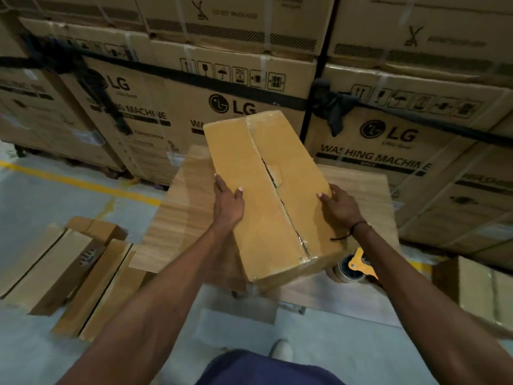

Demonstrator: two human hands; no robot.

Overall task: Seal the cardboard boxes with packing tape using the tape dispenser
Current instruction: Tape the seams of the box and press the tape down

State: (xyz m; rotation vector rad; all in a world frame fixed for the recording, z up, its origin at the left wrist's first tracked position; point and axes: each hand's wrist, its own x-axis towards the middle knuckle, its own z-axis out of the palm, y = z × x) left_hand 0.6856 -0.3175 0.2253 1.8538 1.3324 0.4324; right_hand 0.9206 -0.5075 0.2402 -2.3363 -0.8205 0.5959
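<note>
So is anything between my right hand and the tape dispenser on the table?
Yes. The cardboard box that both hands hold hangs over the tape dispenser, hiding part of it. Your right hand grips the box's side, so it must let go before it can reach down.

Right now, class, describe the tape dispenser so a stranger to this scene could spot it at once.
Start at the wooden table in front of the stacked washing-machine cartons. At its near right corner, below the cardboard box held by both hands and beside the right forearm, sits the tape dispenser. Its yellow frame and pale roll stand out among the brown.
</note>
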